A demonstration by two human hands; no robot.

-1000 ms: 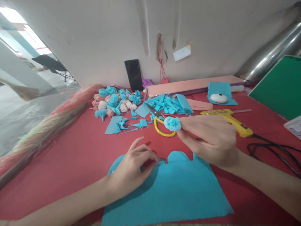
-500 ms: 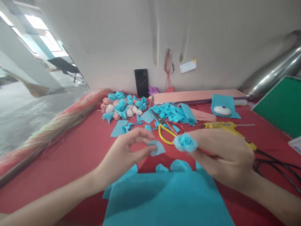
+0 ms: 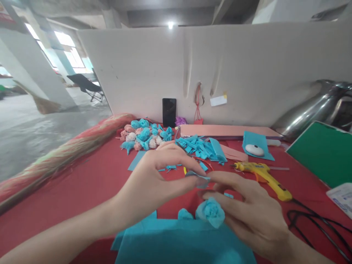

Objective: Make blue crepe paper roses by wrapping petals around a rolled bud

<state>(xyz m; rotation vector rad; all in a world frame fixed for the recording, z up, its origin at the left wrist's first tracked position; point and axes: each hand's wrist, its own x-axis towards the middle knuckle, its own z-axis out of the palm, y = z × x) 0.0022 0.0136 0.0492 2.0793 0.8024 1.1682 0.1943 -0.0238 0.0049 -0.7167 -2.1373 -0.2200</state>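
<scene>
Between thumb and forefinger, my left hand (image 3: 162,174) pinches a small blue crepe-paper petal (image 3: 202,179). The forefinger of my right hand (image 3: 255,212) reaches the petal's right edge; whether it grips it I cannot tell. Lower down, the other fingers of that hand hold a blue crepe-paper flower (image 3: 211,212), its ruffled top facing me. Below both hands lies a large sheet of blue crepe paper (image 3: 181,244), with a loose rounded petal (image 3: 184,214) at its far edge. Scissors with red and yellow handles (image 3: 205,162) are mostly hidden behind my left hand.
Pink, white and blue paper flowers (image 3: 143,134) are heaped at the back left, beside blue paper scraps (image 3: 196,146). A yellow glue gun (image 3: 265,178) with a black cord lies right. A phone (image 3: 169,112) leans on the wall. A steel jug (image 3: 310,106) and green board (image 3: 324,152) stand right.
My left hand has moved right with the petal, up to my right hand. The flower has come lower, and my right forefinger has stretched toward the petal. The view has tilted up.
</scene>
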